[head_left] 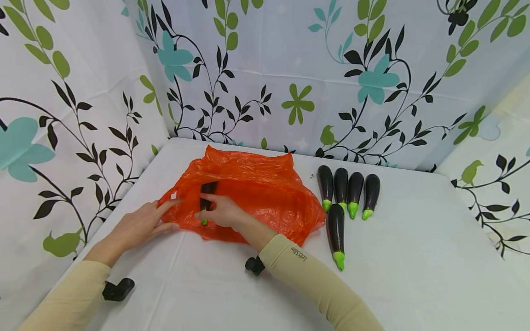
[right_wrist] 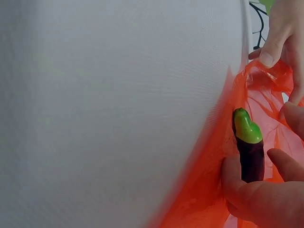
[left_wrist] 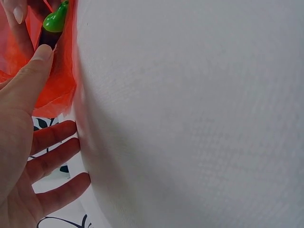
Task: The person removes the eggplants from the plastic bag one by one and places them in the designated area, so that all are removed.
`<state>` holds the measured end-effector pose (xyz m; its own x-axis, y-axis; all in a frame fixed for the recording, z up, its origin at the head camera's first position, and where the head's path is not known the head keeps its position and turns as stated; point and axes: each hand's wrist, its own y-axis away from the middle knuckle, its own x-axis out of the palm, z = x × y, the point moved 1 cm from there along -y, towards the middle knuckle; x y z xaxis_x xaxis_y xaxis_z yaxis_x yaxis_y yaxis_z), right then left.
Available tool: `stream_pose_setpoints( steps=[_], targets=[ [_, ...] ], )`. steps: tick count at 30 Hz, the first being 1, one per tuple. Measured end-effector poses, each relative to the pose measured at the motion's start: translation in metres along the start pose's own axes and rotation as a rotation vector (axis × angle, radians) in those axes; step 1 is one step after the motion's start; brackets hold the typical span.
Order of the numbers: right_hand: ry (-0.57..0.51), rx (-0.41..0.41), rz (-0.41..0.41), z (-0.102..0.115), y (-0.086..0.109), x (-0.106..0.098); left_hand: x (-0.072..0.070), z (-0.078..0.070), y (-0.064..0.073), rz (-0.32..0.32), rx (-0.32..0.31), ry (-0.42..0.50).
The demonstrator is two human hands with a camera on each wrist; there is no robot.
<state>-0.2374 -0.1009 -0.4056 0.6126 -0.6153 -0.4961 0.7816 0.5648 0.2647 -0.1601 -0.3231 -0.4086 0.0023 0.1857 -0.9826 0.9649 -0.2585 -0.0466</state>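
A crumpled orange-red plastic bag (head_left: 265, 211) lies on the white table, its mouth toward me. My left hand (head_left: 138, 225) holds the bag's left edge between thumb and index finger; in the left wrist view its other fingers stretch out beside the bag. Inside the mouth, my right hand (head_left: 221, 211) has thumb and fingers around a small dark eggplant (right_wrist: 251, 156) with a bright green stem end. Its stem end points toward me in the head view. The right wrist view shows the thumb on one side and fingertips close on the other.
Several more eggplants (head_left: 355, 191) stand in a row right of the bag, green ends toward me. One larger eggplant (head_left: 335, 232) lies in front of them, close to the bag's right edge. A patterned curtain (head_left: 256, 69) hangs behind the table.
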Motion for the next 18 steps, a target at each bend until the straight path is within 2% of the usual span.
stream_pose_setpoints(
  steps=[18],
  targets=[
    [-0.03,0.026,0.008,0.0014,0.0005,0.0013,0.0006,0.001,0.0009,-0.001,0.005,-0.002]
  ],
)
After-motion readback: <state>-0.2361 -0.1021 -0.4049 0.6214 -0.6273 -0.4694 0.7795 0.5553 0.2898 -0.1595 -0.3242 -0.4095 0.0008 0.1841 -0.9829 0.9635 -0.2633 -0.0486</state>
